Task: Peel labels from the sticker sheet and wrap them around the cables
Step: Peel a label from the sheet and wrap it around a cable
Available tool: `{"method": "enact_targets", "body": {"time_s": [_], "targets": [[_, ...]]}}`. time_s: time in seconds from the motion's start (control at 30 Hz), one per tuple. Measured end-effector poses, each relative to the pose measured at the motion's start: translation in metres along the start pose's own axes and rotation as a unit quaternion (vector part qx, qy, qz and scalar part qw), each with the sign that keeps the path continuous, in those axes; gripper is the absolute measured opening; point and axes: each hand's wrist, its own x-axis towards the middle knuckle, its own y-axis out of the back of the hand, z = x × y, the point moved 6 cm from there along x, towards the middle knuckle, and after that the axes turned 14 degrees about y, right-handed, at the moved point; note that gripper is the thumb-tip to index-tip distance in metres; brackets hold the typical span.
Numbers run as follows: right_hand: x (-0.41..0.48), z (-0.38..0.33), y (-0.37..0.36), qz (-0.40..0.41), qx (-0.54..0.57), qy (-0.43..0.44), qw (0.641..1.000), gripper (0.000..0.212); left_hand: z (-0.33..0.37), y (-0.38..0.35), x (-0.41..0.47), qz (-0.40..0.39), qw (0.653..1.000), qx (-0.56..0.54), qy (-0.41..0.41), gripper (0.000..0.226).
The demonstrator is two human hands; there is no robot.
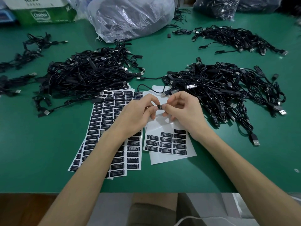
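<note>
Label (160, 106) pinched betw. my left hand (138, 112) & right hand (181, 108) — prob. light, floppy, tacky — best held by its ends only.

Readable: black rectangular labels (166, 145) on the partly peeled white sticker sheet (171, 158) carry a white header, "LED CONTROLLER"; the smaller lines under it are too fine to read. Same "LED CONTROLLER" header on the fanned stack of full sticker sheets (133, 154) just left of it. Green cardboard carton (53, 17) at the far left: white "Cestbon" logo. Small black label (160, 107) pinched between left hand (138, 113) and right hand (184, 111): white print, illegible.
</note>
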Motion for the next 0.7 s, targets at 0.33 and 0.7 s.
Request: {"method": "enact_targets", "body": {"time_s": [0.33, 0.7], "targets": [[-0.0003, -0.0015, -0.0003, -0.004, -0.012, -0.003, 1.000, 0.016, -0.0008, -0.0011, 0.0004, 0.005, 1.000, 0.006, -0.008, 0.012], [-0.0002, 0.0013, -0.0009, -0.003, -0.038, 0.001, 0.999, 0.015, -0.0008, -0.0025, -0.0004, 0.010, 1.000, 0.011, -0.015, 0.010]]}}
